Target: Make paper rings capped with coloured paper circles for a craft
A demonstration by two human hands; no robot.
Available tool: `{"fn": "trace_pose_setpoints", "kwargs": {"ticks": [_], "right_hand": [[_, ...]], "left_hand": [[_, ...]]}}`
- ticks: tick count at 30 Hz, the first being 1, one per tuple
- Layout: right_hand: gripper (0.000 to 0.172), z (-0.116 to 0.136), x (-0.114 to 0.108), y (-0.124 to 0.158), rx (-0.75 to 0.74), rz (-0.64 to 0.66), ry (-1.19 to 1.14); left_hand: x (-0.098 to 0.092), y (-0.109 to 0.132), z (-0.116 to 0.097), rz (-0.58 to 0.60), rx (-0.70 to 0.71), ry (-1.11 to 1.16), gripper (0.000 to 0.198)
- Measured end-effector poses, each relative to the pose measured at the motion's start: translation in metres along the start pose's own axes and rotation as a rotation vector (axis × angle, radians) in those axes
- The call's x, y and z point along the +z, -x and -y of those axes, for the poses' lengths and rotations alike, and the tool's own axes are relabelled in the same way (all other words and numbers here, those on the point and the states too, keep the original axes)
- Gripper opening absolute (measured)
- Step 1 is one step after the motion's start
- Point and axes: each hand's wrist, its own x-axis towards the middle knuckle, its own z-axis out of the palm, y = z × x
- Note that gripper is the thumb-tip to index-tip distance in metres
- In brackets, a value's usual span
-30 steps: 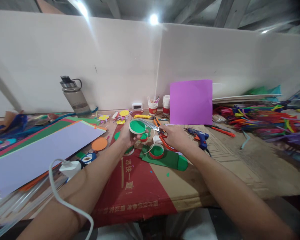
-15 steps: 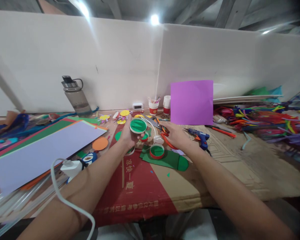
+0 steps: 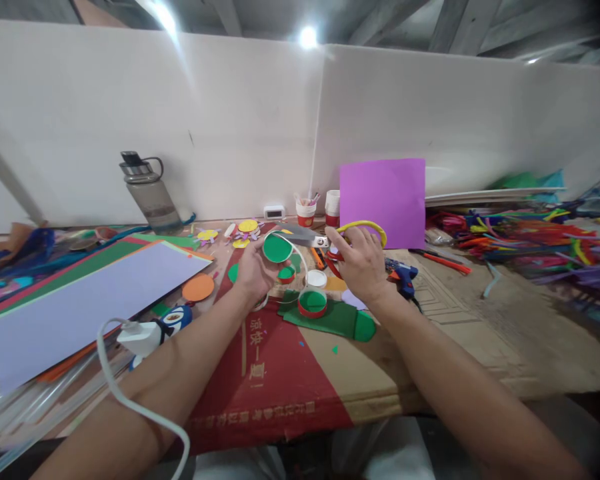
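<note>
Cardboard (image 3: 460,307) covers most of the bench I am watching, and its open stretch gives the forearms room to work; I would keep both low over it, so that neither wrist has to hang unsupported. Behind, the purple sheet (image 3: 383,200) stands upright, well clear of the cup but near the fingers on the right, so I would mind the elbow there.

The right hand (image 3: 359,261) is closed around the handles of the scissors (image 3: 303,237), whose blades lie at the far rim of the work. I cannot tell whether the blades are parted or together. The left hand (image 3: 257,270) has its fingers and thumb clasped on the shortened cup (image 3: 277,249), which is tilted with its green inside towards me, left of the scissors and above the bench.

Done well, I think, this calls for the left hand to turn the cup into the blades while the right stays quiet (thin card creases if squeezed, I expect). A narrow white strip (image 3: 307,263) curls down beside the cup, and I would hold it off the cutting line. Smallest is a green scrap (image 3: 335,349), lying harmlessly near the front.
</note>
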Motion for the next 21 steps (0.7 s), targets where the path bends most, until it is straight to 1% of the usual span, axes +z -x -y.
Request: {"fn": "trace_pose_setpoints", "kwargs": {"ticks": [2,5,8,11,15,19,21], "right_hand": [[0.05,0.0,0.002,0.001,0.031,-0.004,-0.048],[0.05,-0.002,0.008,0.001,0.106,0.062,-0.176],[0.049,-0.004,0.012,0.001,0.155,0.123,-0.213],[0.05,-0.004,0.012,0.001,0.151,0.145,-0.194],[0.052,-0.003,0.008,-0.001,0.182,0.158,-0.206],[0.053,-0.005,0.007,-0.003,0.279,0.17,-0.304],[0.047,-0.008,0.008,-0.005,0.35,0.208,-0.38]], "left_hand": [[0.0,0.001,0.001,0.029,-0.028,-0.019,0.026],[0.003,0.003,0.003,0.052,-0.075,-0.06,0.031],[0.008,0.008,0.008,0.048,-0.128,-0.117,0.034],[0.012,0.013,0.012,0.126,-0.206,-0.139,0.042],[0.011,0.016,0.011,0.254,-0.32,-0.139,0.052],[0.009,0.017,0.007,0.329,-0.337,-0.187,0.062],[0.01,0.018,0.006,0.309,-0.317,-0.204,0.064]]}}
